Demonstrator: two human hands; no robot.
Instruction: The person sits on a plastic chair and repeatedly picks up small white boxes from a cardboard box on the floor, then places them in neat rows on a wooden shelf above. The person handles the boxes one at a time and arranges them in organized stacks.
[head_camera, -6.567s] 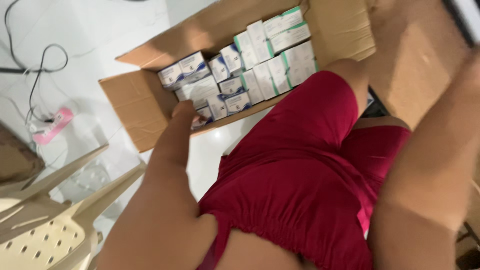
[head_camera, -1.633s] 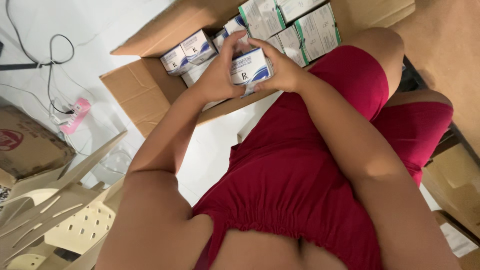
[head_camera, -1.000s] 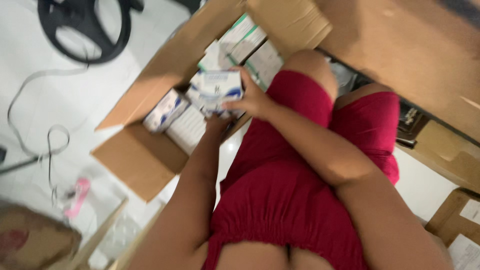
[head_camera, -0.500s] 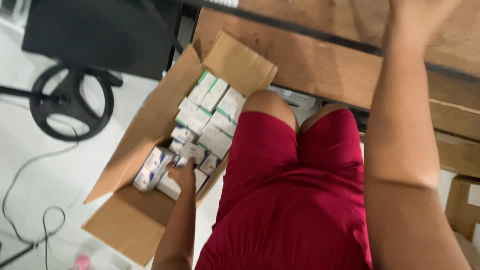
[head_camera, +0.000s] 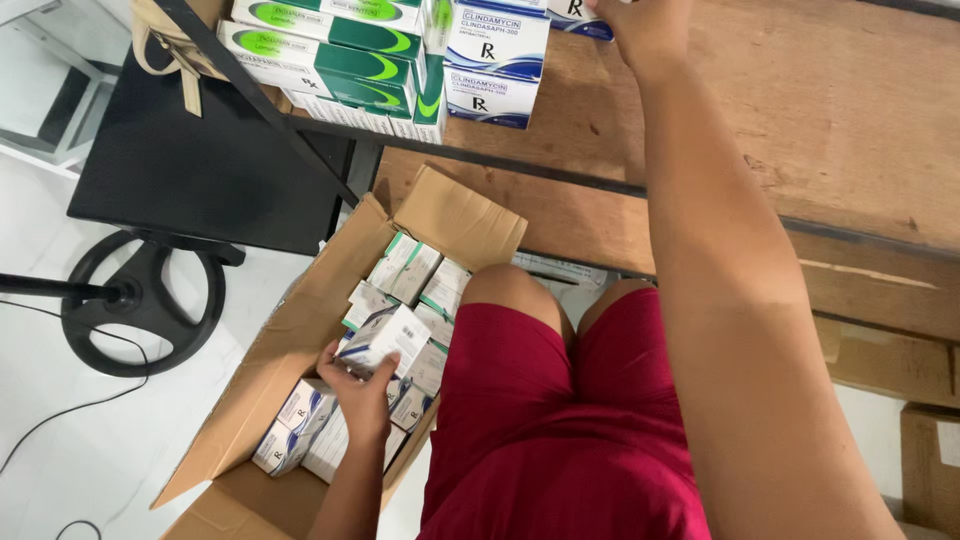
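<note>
My left hand grips a white and blue medicine box just above the open cardboard carton on the floor, which holds several similar small boxes, some with green stripes. My right hand reaches up to the wooden shelf and rests on a white and blue box at the top edge of view. Just left of it stands a stack of two white and blue boxes. Red shorts cover my legs beside the carton.
Green and white boxes are stacked at the shelf's left end. A black stand with a round base and a dark panel sit left of the carton on the white floor. Another cardboard box is at lower right.
My view has tilted up to the shelf. My right hand has reached the box on the shelf, and my left hand has lifted a white and blue box out of the carton.
</note>
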